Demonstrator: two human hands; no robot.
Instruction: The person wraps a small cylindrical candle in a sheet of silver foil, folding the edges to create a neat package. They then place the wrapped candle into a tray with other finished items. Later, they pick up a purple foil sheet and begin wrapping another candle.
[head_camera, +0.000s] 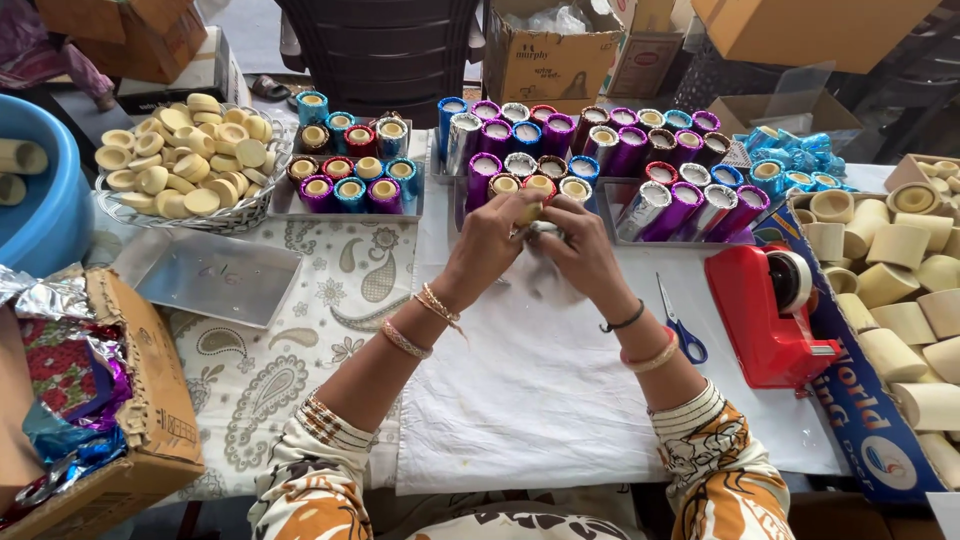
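Both sets of fingers are curled in tight, left hand (497, 238) and right hand (575, 245) pinching one small cream cylinder wrapped in silver foil (531, 216) between them, over the white cloth (530, 390), just in front of rows of shiny foil-wrapped cylinders (600, 150). Red tape dispenser (768, 312) and blue-handled scissors (678, 324) sit to the right.

The desk (300, 330) is covered with a pale cloth printed in a paisley pattern; a plain white sheet (530, 400) lies over its centre. Behind the desk stands a dark plastic chair (380, 50). Brown cardboard cartons (545, 60) are stacked along the far side, with one more (810, 30) at the upper right. A strip of grey floor (250, 40) shows at the upper left. Lighting is even, soft daylight without hard shadows.
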